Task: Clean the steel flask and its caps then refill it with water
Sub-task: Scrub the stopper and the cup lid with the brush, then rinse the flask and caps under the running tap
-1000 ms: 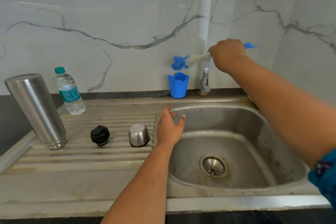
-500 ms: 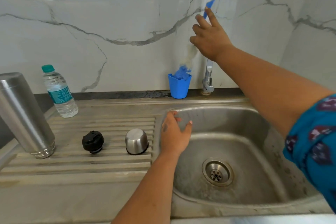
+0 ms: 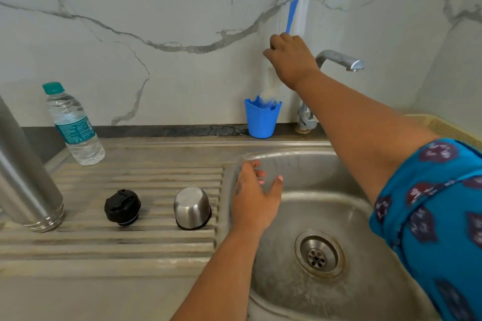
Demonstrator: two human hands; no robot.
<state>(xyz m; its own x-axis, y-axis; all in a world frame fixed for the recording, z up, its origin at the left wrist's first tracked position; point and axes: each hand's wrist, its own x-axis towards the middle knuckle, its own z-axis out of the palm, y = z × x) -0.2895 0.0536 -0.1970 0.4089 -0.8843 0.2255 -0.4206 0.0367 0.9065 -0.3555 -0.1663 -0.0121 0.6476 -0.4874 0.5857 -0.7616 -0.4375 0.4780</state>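
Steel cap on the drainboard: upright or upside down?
Upside down: the steel cap stands rim-down on the drainboard, domed closed end up.

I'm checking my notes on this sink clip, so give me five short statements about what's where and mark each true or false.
1. The right hand grips the bottle brush with its bristle end in the blue cup. True.
2. The steel cap sits mouth down on the drainboard. True.
3. The black cap lies inside the sink basin. False: it is on the drainboard, left of the steel cap.
4. The left hand holds the steel flask. False: it holds nothing and is over the basin's left edge.
5. The water bottle has its green cap on. True.
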